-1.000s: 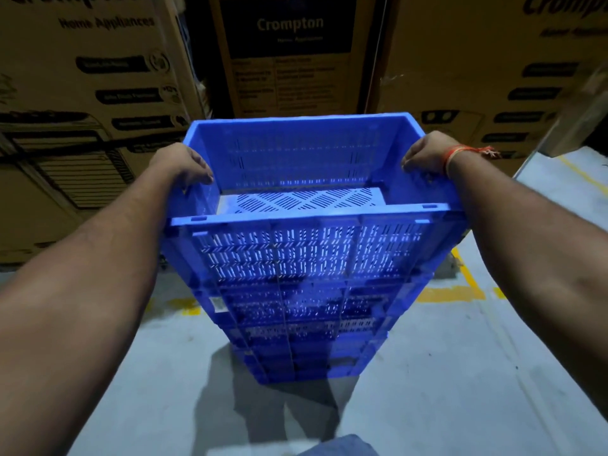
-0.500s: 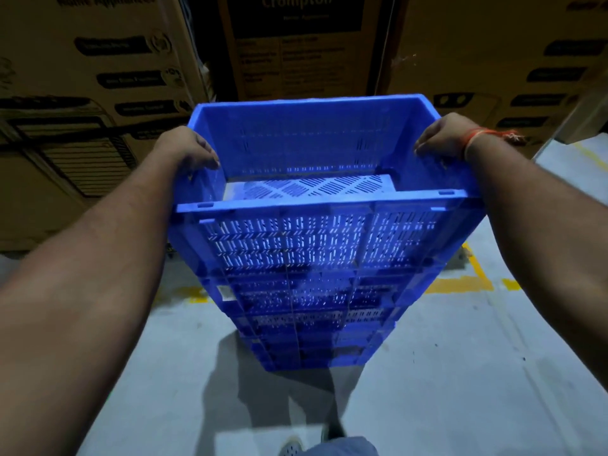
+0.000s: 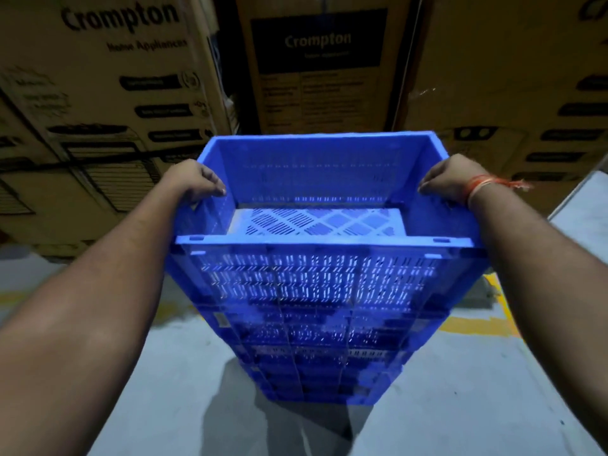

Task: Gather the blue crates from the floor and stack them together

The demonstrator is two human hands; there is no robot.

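Overhead, hands [image 3: 320, 184] grip top crate [image 3: 316, 179]; cartons [image 3: 108, 77] read "Crompton".

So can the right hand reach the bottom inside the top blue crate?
Probably yes, but not right now. The right hand grips the side rim of the top blue crate. The crate is open on top with nothing inside, so its slotted floor is free once that hand lets go.

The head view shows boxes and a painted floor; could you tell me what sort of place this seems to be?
Probably a warehouse or stockroom. Large cardboard cartons printed "Crompton Home Appliances" stand stacked along the back, the grey concrete floor carries yellow painted lines, and a tall stack of blue crates stands on it.
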